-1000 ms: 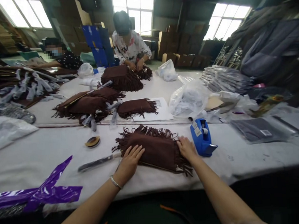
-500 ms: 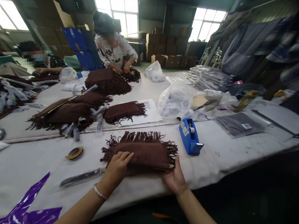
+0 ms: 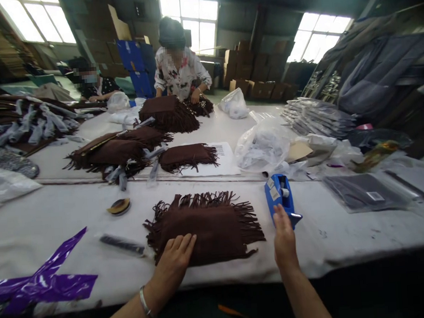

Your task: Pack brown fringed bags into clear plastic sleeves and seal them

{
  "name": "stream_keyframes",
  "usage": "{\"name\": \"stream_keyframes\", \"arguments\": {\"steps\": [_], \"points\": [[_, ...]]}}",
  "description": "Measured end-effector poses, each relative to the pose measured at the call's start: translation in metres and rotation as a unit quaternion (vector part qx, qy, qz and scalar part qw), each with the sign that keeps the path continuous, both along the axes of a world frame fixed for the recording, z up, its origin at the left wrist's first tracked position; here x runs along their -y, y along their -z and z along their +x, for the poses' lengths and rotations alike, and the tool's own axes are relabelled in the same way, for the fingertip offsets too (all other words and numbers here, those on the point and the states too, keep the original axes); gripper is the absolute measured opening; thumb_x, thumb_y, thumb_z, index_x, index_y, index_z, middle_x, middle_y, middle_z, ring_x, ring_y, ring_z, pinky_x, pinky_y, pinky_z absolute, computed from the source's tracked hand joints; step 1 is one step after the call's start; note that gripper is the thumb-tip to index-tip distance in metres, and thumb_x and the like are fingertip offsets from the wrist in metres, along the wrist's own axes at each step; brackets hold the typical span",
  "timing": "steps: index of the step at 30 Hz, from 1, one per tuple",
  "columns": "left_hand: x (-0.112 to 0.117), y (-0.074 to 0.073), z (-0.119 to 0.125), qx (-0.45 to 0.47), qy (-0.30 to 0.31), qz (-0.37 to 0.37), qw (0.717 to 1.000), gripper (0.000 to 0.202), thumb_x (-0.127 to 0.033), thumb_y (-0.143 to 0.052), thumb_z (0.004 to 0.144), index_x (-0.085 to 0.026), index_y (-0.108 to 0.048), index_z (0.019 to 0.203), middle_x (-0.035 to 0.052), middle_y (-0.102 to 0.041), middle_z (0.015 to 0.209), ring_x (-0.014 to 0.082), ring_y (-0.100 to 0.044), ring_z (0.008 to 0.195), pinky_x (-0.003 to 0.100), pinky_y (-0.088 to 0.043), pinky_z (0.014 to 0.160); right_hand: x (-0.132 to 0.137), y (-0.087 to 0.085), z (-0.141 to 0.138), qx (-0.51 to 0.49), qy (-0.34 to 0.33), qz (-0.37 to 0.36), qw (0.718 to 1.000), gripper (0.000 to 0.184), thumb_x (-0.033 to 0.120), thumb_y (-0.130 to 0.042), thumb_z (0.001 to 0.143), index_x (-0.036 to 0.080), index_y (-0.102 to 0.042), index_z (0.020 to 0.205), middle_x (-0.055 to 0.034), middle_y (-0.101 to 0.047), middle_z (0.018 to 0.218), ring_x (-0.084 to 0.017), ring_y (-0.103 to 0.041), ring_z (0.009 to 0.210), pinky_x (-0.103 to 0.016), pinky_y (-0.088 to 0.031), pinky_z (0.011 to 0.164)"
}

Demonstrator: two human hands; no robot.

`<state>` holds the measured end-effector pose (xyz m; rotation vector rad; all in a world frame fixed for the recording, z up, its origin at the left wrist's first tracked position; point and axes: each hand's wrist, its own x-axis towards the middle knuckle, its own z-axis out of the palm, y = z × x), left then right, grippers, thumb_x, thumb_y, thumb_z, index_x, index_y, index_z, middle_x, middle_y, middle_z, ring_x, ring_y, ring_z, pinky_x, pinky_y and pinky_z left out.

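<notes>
A brown fringed suede bag (image 3: 205, 227) lies flat on the white table (image 3: 56, 223) in front of me. My left hand (image 3: 174, 259) rests flat on its near left corner, fingers together, with a bracelet on the wrist. My right hand (image 3: 284, 238) is off the bag and stretched toward the blue tape dispenser (image 3: 281, 197), fingertips at its near end, holding nothing.
A dark wrapped strip (image 3: 122, 244) and a tape roll (image 3: 119, 206) lie left of the bag. Purple plastic (image 3: 42, 284) lies at the near left edge. More brown fringed bags (image 3: 117, 151), plastic bags (image 3: 265, 143) and packed items (image 3: 363, 193) fill the far side. Two people work at the far end.
My right hand has left the bag's right edge and moved right toward the tape dispenser. The bag now lies flat and spread out. My left hand stays on its near left corner.
</notes>
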<state>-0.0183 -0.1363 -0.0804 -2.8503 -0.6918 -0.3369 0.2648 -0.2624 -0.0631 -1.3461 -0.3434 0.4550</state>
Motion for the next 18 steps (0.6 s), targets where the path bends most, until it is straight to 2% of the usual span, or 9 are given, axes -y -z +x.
{"name": "stream_keyframes", "arguments": {"steps": [2,3,5,8,9,11,13,15,18], "points": [[0.007,0.001,-0.002,0.017,-0.003,-0.028,0.999,0.048,-0.004,-0.040,0.085,-0.012,-0.045,0.132,0.0117,-0.052,0.127,0.0249,-0.048,0.106,0.040,-0.037,0.091,-0.010,-0.011,-0.035,0.184,-0.034,-0.043,0.981,0.052,0.041,-0.045,0.090,0.025,-0.035,0.138,-0.0008,-0.029,0.147,-0.020,-0.019,0.137,-0.043,-0.011,0.114],[0.011,0.000,-0.005,0.030,-0.001,-0.048,0.998,0.046,-0.006,-0.041,0.087,-0.013,-0.044,0.132,0.0112,-0.051,0.129,0.0246,-0.047,0.108,0.041,-0.035,0.094,-0.016,-0.011,-0.055,0.288,-0.082,-0.066,0.952,0.051,0.039,-0.041,0.092,0.025,-0.031,0.140,-0.0011,-0.027,0.148,-0.021,-0.018,0.137,-0.044,-0.012,0.114],[0.021,-0.003,-0.015,0.067,0.014,-0.095,0.993,0.040,-0.013,-0.043,0.089,-0.015,-0.047,0.129,0.0090,-0.050,0.131,0.0237,-0.046,0.112,0.042,-0.031,0.100,-0.029,-0.001,-0.091,0.474,-0.222,-0.097,0.847,0.051,0.036,-0.036,0.095,0.027,-0.023,0.143,-0.0015,-0.026,0.149,-0.022,-0.018,0.137,-0.047,-0.016,0.113],[0.034,-0.010,-0.043,0.141,0.040,-0.179,0.973,0.029,-0.017,-0.043,0.091,-0.020,-0.057,0.117,0.0050,-0.056,0.125,0.0208,-0.047,0.112,0.043,-0.025,0.107,-0.043,0.028,-0.124,0.614,-0.370,-0.132,0.684,0.058,0.039,-0.044,0.093,0.029,-0.020,0.144,-0.0026,-0.027,0.149,-0.024,-0.019,0.137,-0.052,-0.017,0.111],[0.038,-0.013,-0.056,0.173,0.038,-0.213,0.961,0.028,-0.018,-0.043,0.091,-0.021,-0.058,0.115,0.0045,-0.058,0.121,0.0200,-0.049,0.110,0.042,-0.026,0.106,-0.046,0.035,-0.129,0.637,-0.373,-0.149,0.658,0.063,0.041,-0.048,0.091,0.028,-0.019,0.145,-0.0040,-0.026,0.149,-0.026,-0.018,0.137,-0.054,-0.017,0.110],[0.044,-0.015,-0.082,0.252,-0.016,-0.291,0.923,0.028,-0.019,-0.044,0.091,-0.022,-0.060,0.114,0.0047,-0.061,0.116,0.0188,-0.051,0.108,0.038,-0.031,0.104,-0.051,0.039,-0.137,0.664,-0.350,-0.175,0.637,0.073,0.044,-0.054,0.086,0.023,-0.017,0.145,-0.0066,-0.021,0.150,-0.030,-0.012,0.138,-0.056,-0.017,0.110],[0.044,-0.013,-0.104,0.336,-0.132,-0.386,0.849,0.026,-0.025,-0.046,0.091,-0.021,-0.062,0.111,0.0059,-0.064,0.111,0.0189,-0.055,0.105,0.035,-0.037,0.099,-0.057,0.032,-0.146,0.691,-0.350,-0.173,0.608,0.071,0.036,-0.053,0.086,0.021,-0.017,0.145,-0.0051,-0.017,0.151,-0.029,-0.008,0.139,-0.055,-0.015,0.111],[0.040,-0.007,-0.116,0.392,-0.237,-0.500,0.735,0.028,-0.033,-0.048,0.090,-0.017,-0.064,0.106,0.0081,-0.067,0.103,0.0198,-0.060,0.095,0.035,-0.043,0.090,-0.065,0.022,-0.159,0.716,-0.370,-0.163,0.569,0.066,0.022,-0.047,0.085,0.022,-0.019,0.145,-0.0024,-0.016,0.152,-0.026,-0.006,0.139,-0.053,-0.013,0.112],[0.031,0.005,-0.115,0.432,-0.255,-0.667,0.551,0.036,-0.039,-0.052,0.085,-0.011,-0.063,0.104,0.0116,-0.067,0.099,0.0205,-0.064,0.084,0.032,-0.048,0.076,-0.079,0.017,-0.177,0.728,-0.387,-0.171,0.539,0.066,0.015,-0.044,0.081,0.022,-0.024,0.143,-0.0030,-0.019,0.151,-0.026,-0.008,0.139,-0.055,-0.014,0.110]]}}
